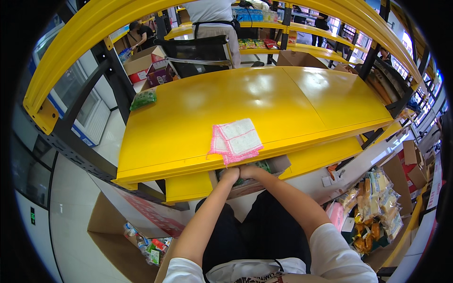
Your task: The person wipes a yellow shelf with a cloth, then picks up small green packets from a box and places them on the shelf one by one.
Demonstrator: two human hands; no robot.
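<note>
Both arms reach forward to a cardboard box [244, 190] on the lower yellow shelf. My left hand [230, 174] and my right hand [248, 171] are close together at the box's opening, under the upper shelf's front edge. Their fingers are hidden, so what they hold cannot be told. Green packets [262, 165] show inside the box beside my right hand. Above the hands, a folded white cloth with pink stitched edges [242, 138] lies on the upper yellow metal shelf [198, 116], partly over its front edge. A green packet [143, 99] rests at that shelf's left end.
Black uprights [113, 78] and a yellow beam [81, 39] frame the shelf. An open carton with bottles [116, 244] stands low left; packaged bread [375, 198] is piled in a carton at right. Behind the shelf are a black mesh chair [198, 53] and a person [212, 17].
</note>
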